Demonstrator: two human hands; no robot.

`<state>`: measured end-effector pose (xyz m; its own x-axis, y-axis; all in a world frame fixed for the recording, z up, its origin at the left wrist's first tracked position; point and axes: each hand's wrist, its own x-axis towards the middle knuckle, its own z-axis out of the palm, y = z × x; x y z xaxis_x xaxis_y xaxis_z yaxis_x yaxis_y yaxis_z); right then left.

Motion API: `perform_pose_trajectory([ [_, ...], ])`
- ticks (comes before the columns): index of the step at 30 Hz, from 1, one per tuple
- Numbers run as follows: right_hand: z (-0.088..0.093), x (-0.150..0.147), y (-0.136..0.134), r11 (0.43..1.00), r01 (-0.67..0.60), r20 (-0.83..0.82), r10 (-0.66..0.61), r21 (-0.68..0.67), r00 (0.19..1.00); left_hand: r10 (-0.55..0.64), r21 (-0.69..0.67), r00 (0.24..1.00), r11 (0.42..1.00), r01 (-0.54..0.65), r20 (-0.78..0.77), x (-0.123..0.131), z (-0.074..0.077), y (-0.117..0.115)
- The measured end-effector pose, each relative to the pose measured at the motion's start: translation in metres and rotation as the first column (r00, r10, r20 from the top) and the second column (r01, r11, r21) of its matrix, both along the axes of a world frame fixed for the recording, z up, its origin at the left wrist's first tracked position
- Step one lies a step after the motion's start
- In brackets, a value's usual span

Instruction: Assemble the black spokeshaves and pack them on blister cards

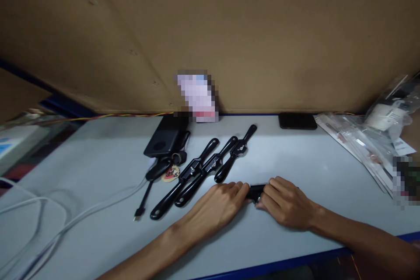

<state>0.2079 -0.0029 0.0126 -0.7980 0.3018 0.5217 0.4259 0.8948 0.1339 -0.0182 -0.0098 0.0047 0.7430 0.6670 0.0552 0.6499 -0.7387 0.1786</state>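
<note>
Both grips, left hand [219, 205] and right hand [286, 203], are curled tight around 1 black tool [256, 191] on the table [295, 157].

Behind the held tool [256, 191], three handled tools [206, 170] lie side by side; power bank [162, 138] farther back, phone [297, 121] right.

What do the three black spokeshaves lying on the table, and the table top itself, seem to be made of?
Black spokeshaves: probably cast metal under glossy black paint, since highlights run along the handles. Table top: smooth pale laminate or painted board, matt, with faint reflections.
</note>
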Motion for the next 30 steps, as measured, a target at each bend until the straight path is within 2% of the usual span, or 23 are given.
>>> perform_pose_trajectory([
  [4, -0.001, -0.001, -0.002, 0.999, 0.028, -0.009, -0.027, 0.019, 1.0, 0.016, -0.016, 1.0, 1.0, -0.016, -0.015, 0.0, -0.001, 0.0],
  [10, -0.003, -0.007, -0.01, 0.989, 0.149, 0.046, -0.148, -0.016, 0.988, 0.05, -0.049, 0.995, 0.997, -0.054, -0.088, 0.003, 0.001, 0.0],
  [13, 0.003, 0.001, 0.001, 0.978, 0.194, 0.065, -0.19, -0.077, 0.98, 0.116, -0.051, 0.992, 0.992, -0.119, -0.043, 0.006, 0.002, 0.001],
  [15, 0.013, 0.022, 0.019, 0.95, 0.294, 0.04, -0.291, -0.106, 0.956, 0.161, -0.025, 0.987, 0.987, -0.161, -0.015, 0.009, 0.002, 0.002],
  [18, 0.029, 0.08, 0.052, 0.836, 0.541, -0.067, -0.548, -0.092, 0.834, 0.215, 0.045, 0.976, 0.975, -0.216, 0.015, 0.014, 0.004, 0.005],
  [21, 0.033, 0.151, 0.081, 0.617, 0.782, -0.082, -0.787, -0.09, 0.611, 0.273, 0.122, 0.961, 0.954, -0.275, 0.032, 0.019, 0.006, 0.006],
  [22, 0.031, 0.172, 0.087, 0.455, 0.884, 0.008, -0.889, -0.109, 0.459, 0.286, 0.14, 0.958, 0.948, -0.287, 0.029, 0.021, 0.007, 0.006],
  [23, 0.028, 0.19, 0.091, 0.309, 0.938, 0.127, -0.936, -0.155, 0.329, 0.289, 0.153, 0.957, 0.945, -0.289, 0.022, 0.023, 0.007, 0.006],
  [24, 0.024, 0.205, 0.094, 0.19, 0.958, 0.239, -0.941, -0.214, 0.241, 0.283, 0.158, 0.959, 0.946, -0.282, 0.012, 0.024, 0.007, 0.007],
  [27, 0.013, 0.231, 0.098, 0.12, 0.947, 0.359, -0.905, -0.298, 0.228, 0.243, 0.163, 0.97, 0.958, -0.236, -0.019, 0.032, 0.007, 0.011],
  [30, 0.007, 0.239, 0.099, 0.131, 0.94, 0.328, -0.914, -0.316, 0.238, 0.221, 0.182, 0.975, 0.96, -0.213, -0.024, 0.043, 0.007, 0.023],
])
